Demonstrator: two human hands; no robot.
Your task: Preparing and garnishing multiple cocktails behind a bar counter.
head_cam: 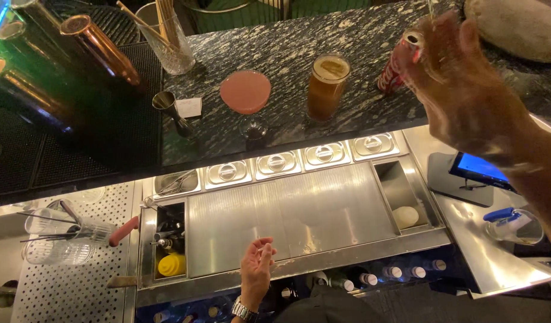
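Red drink can [396, 64]: stands tilted on the dark speckled stone surface [287, 54] at upper right, just beside the raised right hand [466, 90]. The hand is blurred; its fingers look spread, and whether they touch the can cannot be told.

Left hand [255, 272]: low at centre, over the front edge of the steel work station [287, 209], fingers loosely curled and holding nothing; a metal wristwatch [244, 311] sits on the wrist.

On the stone surface: a stemmed glass of pink drink [245, 93]; a tall glass of amber drink [326, 84] to its right, between the pink drink and the can; a metal jigger [168, 104] with a small white card [189, 107] beside it; a clear glass of wooden sticks [168, 42].

At far left: copper-coloured shakers [102, 48] on a dark rubber mat [108, 137].

Steel work station: a row of lidded metal containers [299, 157] along the back, a ribbed steel cover, a side well with a pale round object [406, 216], a yellow squeeze bottle [171, 264].

Below: capped bottles [377, 276] in a rack. At right: a small screen [478, 170]. At left: clear glasses [54, 236] on a perforated tray.

Room: dim, lit at the station.
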